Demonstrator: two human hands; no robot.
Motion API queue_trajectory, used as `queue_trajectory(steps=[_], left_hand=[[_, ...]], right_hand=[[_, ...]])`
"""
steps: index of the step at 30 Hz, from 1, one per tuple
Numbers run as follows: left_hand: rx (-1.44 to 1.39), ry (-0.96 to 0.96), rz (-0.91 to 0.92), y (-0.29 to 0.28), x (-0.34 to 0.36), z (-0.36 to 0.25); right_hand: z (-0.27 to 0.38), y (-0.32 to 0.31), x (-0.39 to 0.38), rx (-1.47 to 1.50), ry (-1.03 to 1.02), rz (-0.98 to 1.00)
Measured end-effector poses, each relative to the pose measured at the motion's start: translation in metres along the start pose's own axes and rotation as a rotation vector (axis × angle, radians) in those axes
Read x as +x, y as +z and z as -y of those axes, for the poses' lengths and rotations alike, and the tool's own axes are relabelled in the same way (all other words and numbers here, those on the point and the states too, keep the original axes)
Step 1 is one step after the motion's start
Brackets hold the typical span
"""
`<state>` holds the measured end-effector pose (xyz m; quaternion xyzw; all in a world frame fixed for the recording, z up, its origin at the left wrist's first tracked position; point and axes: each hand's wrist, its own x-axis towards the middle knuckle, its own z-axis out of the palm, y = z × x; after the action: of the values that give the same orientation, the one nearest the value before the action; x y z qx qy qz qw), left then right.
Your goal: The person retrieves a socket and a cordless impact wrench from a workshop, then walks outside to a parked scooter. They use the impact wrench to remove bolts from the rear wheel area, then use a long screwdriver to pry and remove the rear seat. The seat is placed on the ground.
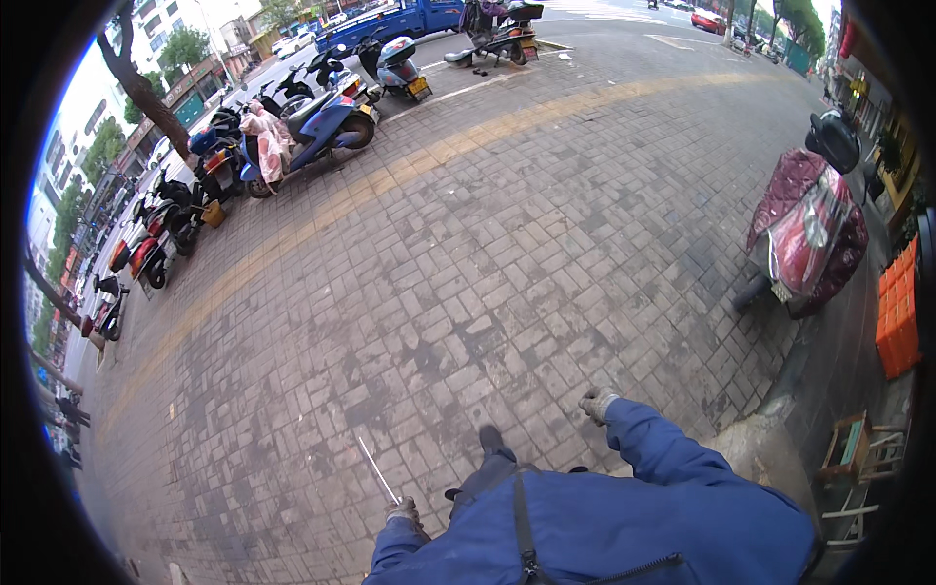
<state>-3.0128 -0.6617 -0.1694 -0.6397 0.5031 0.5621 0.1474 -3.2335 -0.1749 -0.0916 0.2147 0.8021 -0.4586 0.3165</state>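
Note:
My left hand [404, 511], in a grey glove, is wrapped round one end of a thin silver metal rod [376, 464]. The rod slants forward and to the left, above the brick pavement [439, 331]. Held out ahead and to the right, my right hand [596, 404] wears a similar glove. Its fingers are curled in, and no object shows in them. Both arms are in blue jacket sleeves. One dark shoe [491, 439] is stepping forward on the bricks between my hands.
Several parked scooters [317, 132] line the left and far edge, near a tree trunk [141, 88] and a blue truck [395, 24]. At right stand a scooter with a maroon cover [795, 229], orange crates [897, 312] and small wooden stools [846, 447]. A yellow strip [429, 156] crosses the pavement.

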Motion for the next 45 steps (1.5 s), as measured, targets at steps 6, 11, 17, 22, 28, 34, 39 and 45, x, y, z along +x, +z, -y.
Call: queue_trajectory(steps=[6, 11, 17, 22, 28, 34, 39, 45], left_hand=[[0.147, 0.339, -0.011, 0.129, 0.115, -0.205], [0.101, 0.247, 0.113, 0.207, 0.14, -0.425], [0.197, 0.416, 0.02, 0.301, 0.188, -0.622], [0.11, 0.11, -0.081, 0.345, 0.216, -0.712], [0.147, 0.047, -0.093, 0.413, 0.223, -0.834], [0.199, 0.11, 0.019, 0.531, 0.325, -1.033], [0.23, 0.253, 0.089, 0.622, 0.368, -1.256], [0.282, 0.244, 0.033, 0.742, 0.401, -1.486]], right_hand=[[0.086, -0.029, 0.16, 0.207, 0.124, -0.145], [0.13, -0.039, 0.203, 0.345, 0.47, -0.085], [0.2, -0.042, 0.406, -0.287, 0.438, 0.168], [0.394, -0.076, 0.622, -1.42, -0.298, 0.163], [0.724, -0.14, 0.75, -0.035, -0.173, -0.038], [0.826, -0.155, 0.884, -0.005, -0.203, -0.07], [0.827, -0.184, 0.914, -0.015, 0.3, -0.117], [0.908, -0.211, 0.995, 0.237, 0.604, -0.16]])
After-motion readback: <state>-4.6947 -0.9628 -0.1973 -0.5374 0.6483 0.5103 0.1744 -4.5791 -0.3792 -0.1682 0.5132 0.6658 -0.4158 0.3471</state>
